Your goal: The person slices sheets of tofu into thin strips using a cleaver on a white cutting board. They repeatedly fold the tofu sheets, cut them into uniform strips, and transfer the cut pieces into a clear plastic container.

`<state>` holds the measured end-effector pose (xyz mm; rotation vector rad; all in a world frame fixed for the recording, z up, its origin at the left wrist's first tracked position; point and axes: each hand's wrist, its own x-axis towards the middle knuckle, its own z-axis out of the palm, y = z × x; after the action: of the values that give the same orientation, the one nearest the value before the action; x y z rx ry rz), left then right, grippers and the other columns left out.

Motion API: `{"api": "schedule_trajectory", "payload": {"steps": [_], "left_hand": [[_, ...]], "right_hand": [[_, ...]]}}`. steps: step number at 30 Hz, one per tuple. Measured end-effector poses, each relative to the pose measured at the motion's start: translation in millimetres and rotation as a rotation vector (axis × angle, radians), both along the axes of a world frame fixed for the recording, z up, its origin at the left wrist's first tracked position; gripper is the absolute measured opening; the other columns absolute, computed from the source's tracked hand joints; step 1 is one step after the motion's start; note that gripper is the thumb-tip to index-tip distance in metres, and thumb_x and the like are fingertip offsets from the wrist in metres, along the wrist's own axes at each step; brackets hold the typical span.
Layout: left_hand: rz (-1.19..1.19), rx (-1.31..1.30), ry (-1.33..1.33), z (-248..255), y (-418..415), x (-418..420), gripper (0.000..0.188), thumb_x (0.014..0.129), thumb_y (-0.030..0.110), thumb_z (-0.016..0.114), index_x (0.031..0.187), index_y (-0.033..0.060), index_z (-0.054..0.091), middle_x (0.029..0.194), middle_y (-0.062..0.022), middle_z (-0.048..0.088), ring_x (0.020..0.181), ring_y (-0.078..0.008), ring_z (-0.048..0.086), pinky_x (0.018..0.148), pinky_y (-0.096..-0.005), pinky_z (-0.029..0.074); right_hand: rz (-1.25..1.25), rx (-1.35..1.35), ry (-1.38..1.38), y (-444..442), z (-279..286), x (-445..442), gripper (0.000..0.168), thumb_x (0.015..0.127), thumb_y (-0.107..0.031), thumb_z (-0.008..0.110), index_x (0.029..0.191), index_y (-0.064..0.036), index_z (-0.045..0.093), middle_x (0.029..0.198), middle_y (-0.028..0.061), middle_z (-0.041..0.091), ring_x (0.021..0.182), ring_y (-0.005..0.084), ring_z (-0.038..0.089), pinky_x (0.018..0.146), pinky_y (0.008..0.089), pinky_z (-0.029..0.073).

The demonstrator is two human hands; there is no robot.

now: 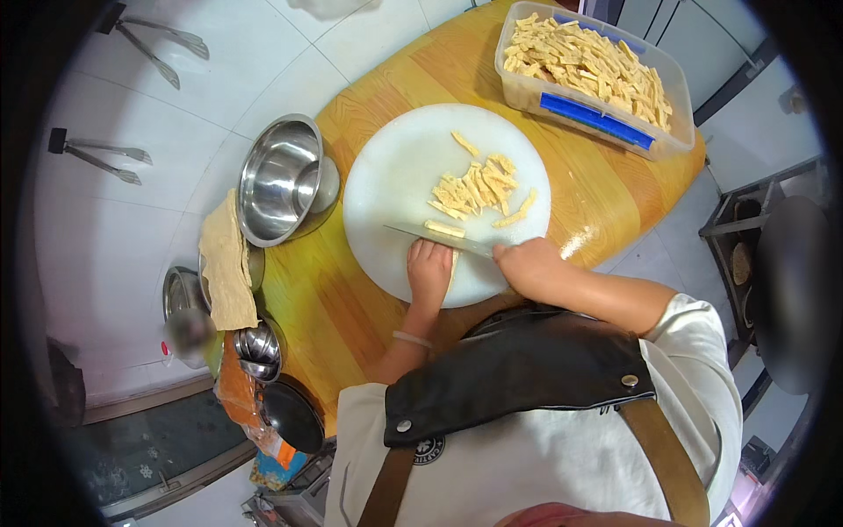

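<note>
A round white cutting board lies before me on the wooden table. My right hand grips the handle of a kitchen knife, its blade reaching left across the board. Just below the blade, my left hand presses down on a narrow pale-yellow piece of what looks like bean curd sheet, mostly covered by the fingers. A freshly separated strip rests along the blade's far side. Farther up the board is a loose pile of cut strips, with a few lying apart from it.
At the table's far right, a clear plastic container with blue clips is heaped with strips. A steel bowl tilts at the left edge. Larger uncut sheets lie over a bowl there, near small nested steel bowls and a black bowl.
</note>
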<state>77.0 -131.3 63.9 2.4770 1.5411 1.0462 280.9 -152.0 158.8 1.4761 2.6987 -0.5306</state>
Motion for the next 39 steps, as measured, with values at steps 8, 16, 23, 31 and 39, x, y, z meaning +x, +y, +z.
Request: {"api": "schedule_trajectory", "payload": {"steps": [8, 16, 23, 31, 39], "left_hand": [[0.009, -0.018, -0.077, 12.8, -3.1, 1.0, 0.015, 0.075, 0.004, 0.064, 0.089, 0.0036, 0.063, 0.088, -0.0104, 0.061, 0.085, -0.0304, 0.056, 0.078, -0.0395, 0.045], [0.022, -0.07, -0.079, 3.0, -7.6, -0.3, 0.014, 0.075, 0.003, 0.064, 0.089, 0.0013, 0.064, 0.089, -0.0117, 0.061, 0.086, -0.031, 0.055, 0.078, -0.0389, 0.046], [-0.006, -0.01, -0.104, 6.4, -9.9, -7.7, 0.016, 0.075, 0.003, 0.065, 0.091, 0.0011, 0.065, 0.091, -0.011, 0.062, 0.09, -0.0309, 0.055, 0.082, -0.0387, 0.044], [0.035, -0.038, -0.088, -0.5, -13.9, -3.8, 0.011, 0.076, 0.005, 0.064, 0.087, 0.004, 0.065, 0.091, -0.0097, 0.062, 0.089, -0.0295, 0.056, 0.081, -0.0389, 0.044], [0.038, -0.111, -0.059, -0.4, -21.5, -11.8, 0.015, 0.077, 0.005, 0.063, 0.092, 0.0029, 0.063, 0.096, -0.0125, 0.061, 0.092, -0.0314, 0.054, 0.082, -0.0388, 0.045]], "right_hand": [[-0.1, -0.002, 0.153, 35.8, 8.1, 0.1, 0.015, 0.084, -0.012, 0.048, 0.084, -0.001, 0.057, 0.07, 0.0187, 0.064, 0.064, 0.0343, 0.064, 0.054, 0.045, 0.049], [-0.009, 0.024, 0.068, 8.7, -11.4, -9.5, 0.013, 0.082, -0.011, 0.049, 0.085, -0.001, 0.056, 0.068, 0.0169, 0.064, 0.063, 0.0312, 0.064, 0.055, 0.0424, 0.051], [-0.093, 0.007, 0.136, 22.7, 9.8, -3.9, 0.013, 0.082, -0.012, 0.049, 0.084, -0.001, 0.056, 0.067, 0.0185, 0.062, 0.062, 0.0348, 0.063, 0.055, 0.0454, 0.049], [-0.014, 0.006, 0.078, 15.6, -19.9, -15.1, 0.012, 0.082, -0.011, 0.049, 0.086, -0.002, 0.056, 0.066, 0.0161, 0.064, 0.064, 0.0312, 0.065, 0.055, 0.0418, 0.051], [0.051, -0.029, -0.022, -1.4, 23.8, 1.1, 0.012, 0.082, -0.011, 0.048, 0.088, -0.002, 0.055, 0.067, 0.017, 0.064, 0.063, 0.0312, 0.065, 0.052, 0.0435, 0.05]]}}
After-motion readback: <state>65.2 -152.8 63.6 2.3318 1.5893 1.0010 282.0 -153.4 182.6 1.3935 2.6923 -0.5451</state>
